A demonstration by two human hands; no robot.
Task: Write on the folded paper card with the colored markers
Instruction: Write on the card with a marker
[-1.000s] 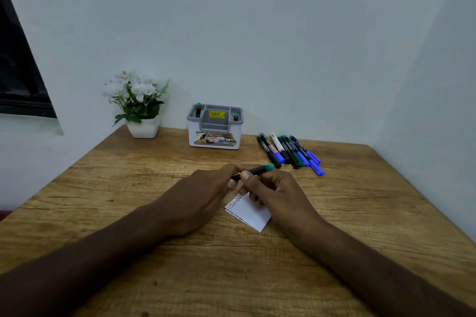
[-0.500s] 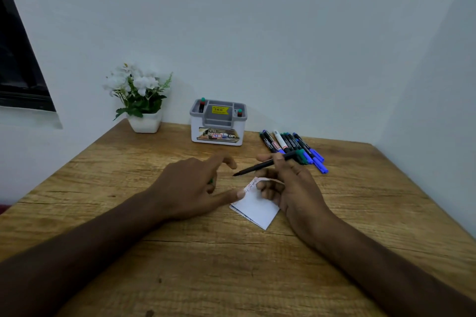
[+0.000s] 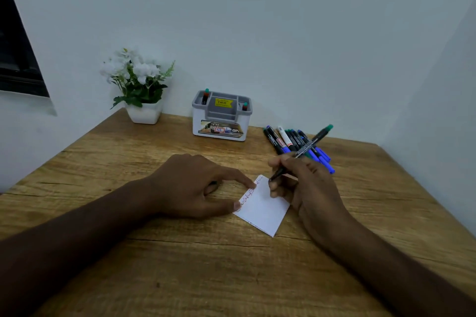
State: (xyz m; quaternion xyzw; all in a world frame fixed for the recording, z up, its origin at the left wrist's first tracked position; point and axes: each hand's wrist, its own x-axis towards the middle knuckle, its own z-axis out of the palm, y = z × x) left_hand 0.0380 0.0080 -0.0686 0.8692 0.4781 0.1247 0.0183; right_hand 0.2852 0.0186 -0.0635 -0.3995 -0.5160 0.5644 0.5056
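Head view: folded card [image 3: 262, 210] lies flat on the desk [image 3: 128, 162] between both hands. Left hand [image 3: 195, 185] – fingertip and thumb press its left edge. Right hand [image 3: 306, 183] – grip pinching green-capped marker [image 3: 304, 150], tip at the card's top corner. Spare markers [image 3: 291, 141] lie behind.

Dim, even indoor light, bluish on the wall [image 3: 257, 20], seen through a wide lens.

No glare or bright spots show. The hands cast only faint, soft shadows on the wooden table [image 3: 180, 265]. The white flowers [image 3: 134, 69] at the table's far edge look hazy and slightly blurred. Toward the picture's edges the table's sides splay outward and a dark window frame [image 3: 18, 59] left of the flowers leans sharply. The forearms nearest the camera appear dark and soft.
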